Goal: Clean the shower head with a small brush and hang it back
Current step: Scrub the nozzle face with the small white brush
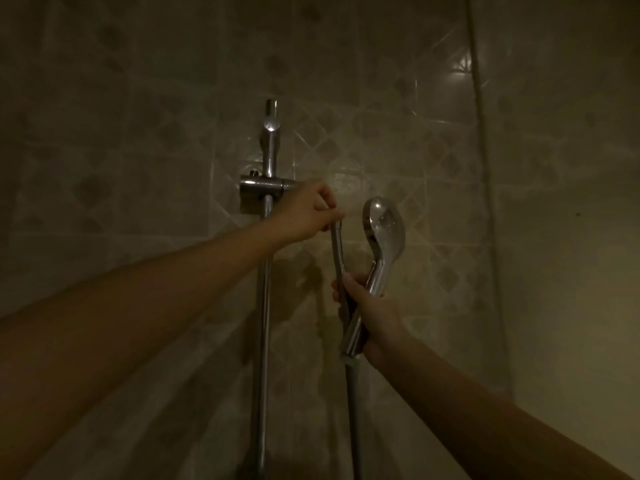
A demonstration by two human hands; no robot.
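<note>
Shower head (384,226), centre frame, gripped by right hand (367,303); left hand (304,211) pinches hose (337,251); rehanging on bracket (265,185) remains.

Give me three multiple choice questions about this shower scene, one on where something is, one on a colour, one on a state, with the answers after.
1. Where is the shiny chrome shower head relative to the vertical chrome slide rail?
A. To its right
B. To its left
C. Hanging on its top end

2. What colour are the patterned wall tiles?
A. Bright blue
B. Beige
C. Black

3. What is the state of the shower head?
A. Seated in the chrome bracket on the rail
B. Lying on the floor
C. Held off the bracket by its handle

Answers: 1 A, the head shows right of the rail. 2 B, the tiles look beige in the dim light. 3 C, the right hand grips the handle, while the left hand pinches a thin chrome stem beside the bracket.
</note>
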